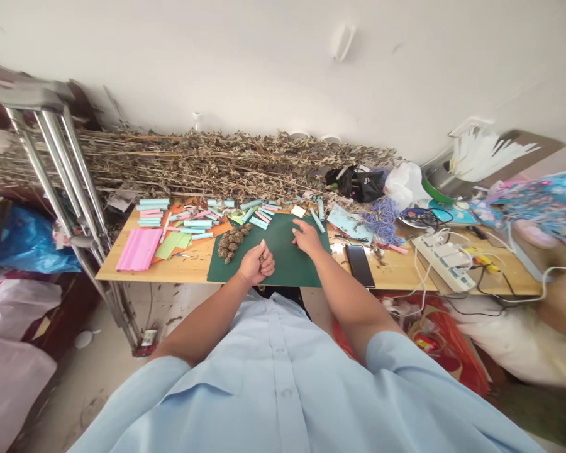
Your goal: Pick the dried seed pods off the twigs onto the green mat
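Observation:
On a wooden table lies a green mat (287,255). My left hand (257,263) is closed over the mat's near part, its fingers curled round something small and brownish that I cannot make out. Just left of it rests a pile of dried brown clumps (233,243). My right hand (306,238) is over the right part of the mat, fingers apart and pointing left, with nothing visible in them. Beyond it is a small pale yellow paper (298,211). Rolled blue papers (258,222) lie along the mat's back edge.
Dried plant stems (193,163) are heaped along the wall. Pink sheets (139,249) lie at the left. Right of the mat are a phone (359,265), blue-violet string (384,221) and a power strip (443,261) with cables. Metal crutches (70,182) stand at the left.

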The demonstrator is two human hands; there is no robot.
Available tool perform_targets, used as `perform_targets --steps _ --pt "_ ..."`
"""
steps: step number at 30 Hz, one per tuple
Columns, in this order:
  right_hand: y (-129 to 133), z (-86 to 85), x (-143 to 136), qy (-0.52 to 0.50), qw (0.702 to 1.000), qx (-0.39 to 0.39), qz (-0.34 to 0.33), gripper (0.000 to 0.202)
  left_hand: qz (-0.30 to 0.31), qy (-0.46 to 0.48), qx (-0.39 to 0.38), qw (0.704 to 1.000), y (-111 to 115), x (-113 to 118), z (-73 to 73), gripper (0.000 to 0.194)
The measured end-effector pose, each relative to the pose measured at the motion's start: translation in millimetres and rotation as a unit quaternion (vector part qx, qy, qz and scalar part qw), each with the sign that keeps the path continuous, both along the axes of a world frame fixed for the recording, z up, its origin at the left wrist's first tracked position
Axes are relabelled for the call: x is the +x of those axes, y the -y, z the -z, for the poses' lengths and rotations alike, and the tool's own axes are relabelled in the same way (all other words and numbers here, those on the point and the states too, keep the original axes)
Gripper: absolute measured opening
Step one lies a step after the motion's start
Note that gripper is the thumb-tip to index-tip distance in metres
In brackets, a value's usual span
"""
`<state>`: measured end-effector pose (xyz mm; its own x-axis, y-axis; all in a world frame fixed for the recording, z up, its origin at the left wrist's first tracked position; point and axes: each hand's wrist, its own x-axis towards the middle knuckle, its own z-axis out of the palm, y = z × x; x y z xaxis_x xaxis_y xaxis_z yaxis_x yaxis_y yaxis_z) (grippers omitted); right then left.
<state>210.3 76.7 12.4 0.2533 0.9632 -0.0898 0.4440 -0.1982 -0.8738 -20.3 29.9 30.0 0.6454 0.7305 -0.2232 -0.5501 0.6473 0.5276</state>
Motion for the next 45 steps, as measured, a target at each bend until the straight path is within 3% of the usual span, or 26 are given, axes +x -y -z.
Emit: perform_targets --steps 3,7,10,14,18,23,26,31,36,41,45 --pt "-20.5 -3.4 -1.7 -0.023 0.999 -0.026 -0.006 0.052 0.001 -0.002 0.001 1.000 -0.1 -0.7 -1.1 0.050" --pt "-40.8 -4.9 -3.6 -0.075 0.994 -0.052 0.061 0.060 0.004 -0.003 0.012 1.000 -0.5 -1.1 -1.5 0.050" --pt "-39.8 -4.8 -6.1 -0.096 0.989 -0.054 0.098 0.061 0.002 -0.005 0.005 1.000 -0.4 -1.1 -0.8 0.050" --pt "-9.4 -5.6 -21.0 -0.088 0.992 0.010 0.089 0.048 0.003 -0.005 0.003 1.000 -1.4 -2.1 0.1 0.050" --pt "37.4 -8.0 -48.9 -0.075 0.989 0.129 0.011 0.040 -0.006 -0.028 -0.022 0.999 -9.5 1.1 -2.4 0.049" --pt "73.9 -13.8 -67.5 -0.071 0.986 0.153 0.004 0.042 -0.030 -0.037 -0.048 0.998 -26.2 26.2 -8.9 0.046" --pt "82.6 -15.0 -64.2 -0.046 0.982 0.181 0.014 0.041 -0.016 -0.023 -0.056 0.998 -33.4 46.0 -6.5 0.045" --pt "95.3 -13.6 -56.9 -0.019 0.983 0.180 0.011 0.043 -0.057 -0.006 -0.112 0.992 -40.6 63.5 -1.5 0.048" --pt "107.7 -12.2 -55.6 0.015 0.984 0.176 -0.010 0.042 -0.041 0.006 -0.101 0.994 -46.1 64.5 -2.0 0.040" --pt "113.4 -4.9 -57.2 0.085 0.980 0.180 0.019 0.034 -0.036 0.029 -0.076 0.996 -44.1 60.4 2.7 0.037" --pt "111.9 1.2 -61.2 0.045 0.989 0.137 0.033 0.031 -0.059 0.042 -0.083 0.994 -44.0 58.7 2.3 0.044"
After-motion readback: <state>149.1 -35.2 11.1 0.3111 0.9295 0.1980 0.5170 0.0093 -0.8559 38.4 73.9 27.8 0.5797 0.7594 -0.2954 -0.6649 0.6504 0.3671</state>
